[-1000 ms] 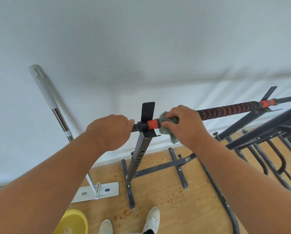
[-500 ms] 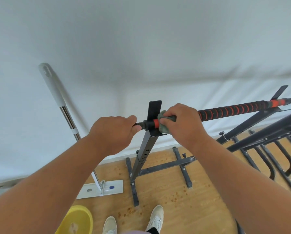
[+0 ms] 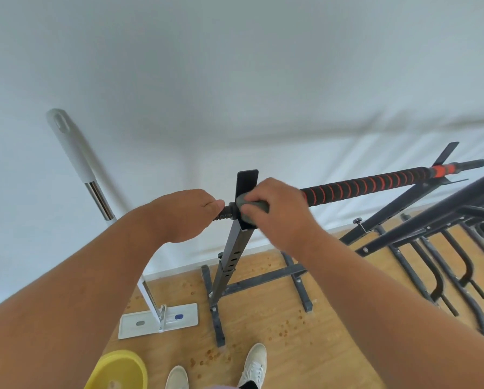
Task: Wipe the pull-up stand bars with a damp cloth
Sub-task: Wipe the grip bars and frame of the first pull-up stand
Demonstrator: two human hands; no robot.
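Wiping under way at near end of bar (image 3: 367, 184): right hand (image 3: 280, 211) grips grey cloth (image 3: 250, 210) wrapped round it beside upright (image 3: 236, 248); left hand (image 3: 182, 216) curls round threaded tip. Grip section beyond, far end and neighbouring frames (image 3: 431, 228) probably remain.

Mop (image 3: 95, 189), yellow basin (image 3: 120, 369), white shoes (image 3: 253, 363)

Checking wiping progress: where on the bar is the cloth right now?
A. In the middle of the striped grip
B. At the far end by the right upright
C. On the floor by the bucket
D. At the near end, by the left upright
D: the right hand grips the cloth round the bar beside the left upright.
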